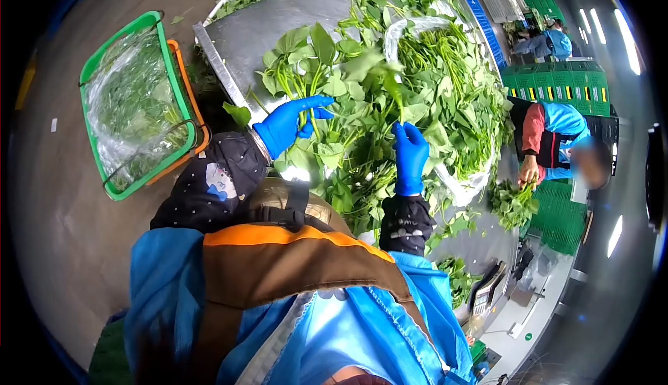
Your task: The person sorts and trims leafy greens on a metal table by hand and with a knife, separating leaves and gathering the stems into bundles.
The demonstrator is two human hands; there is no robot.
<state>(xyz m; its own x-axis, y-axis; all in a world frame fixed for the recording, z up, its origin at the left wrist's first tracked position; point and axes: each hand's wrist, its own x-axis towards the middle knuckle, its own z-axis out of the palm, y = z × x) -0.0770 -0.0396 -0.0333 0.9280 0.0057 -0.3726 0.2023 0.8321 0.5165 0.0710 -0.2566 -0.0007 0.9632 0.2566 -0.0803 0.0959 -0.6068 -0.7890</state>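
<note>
Blue gloves [412, 154], black sleeves [182, 194] — cartoon print [221, 180] left, pale lettering [407, 223] right — blue jacket [163, 267], brown panel [299, 260] edged orange.

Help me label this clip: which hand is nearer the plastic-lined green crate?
Left. The left hand, gripping leafy stems, is beside the table's edge facing the crate; the right hand is farther across, over the leafy pile.

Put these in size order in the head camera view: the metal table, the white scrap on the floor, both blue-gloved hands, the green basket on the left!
Largest first:
Metal table
Green basket
Left hand and right hand: too alike to rank
White scrap
</note>
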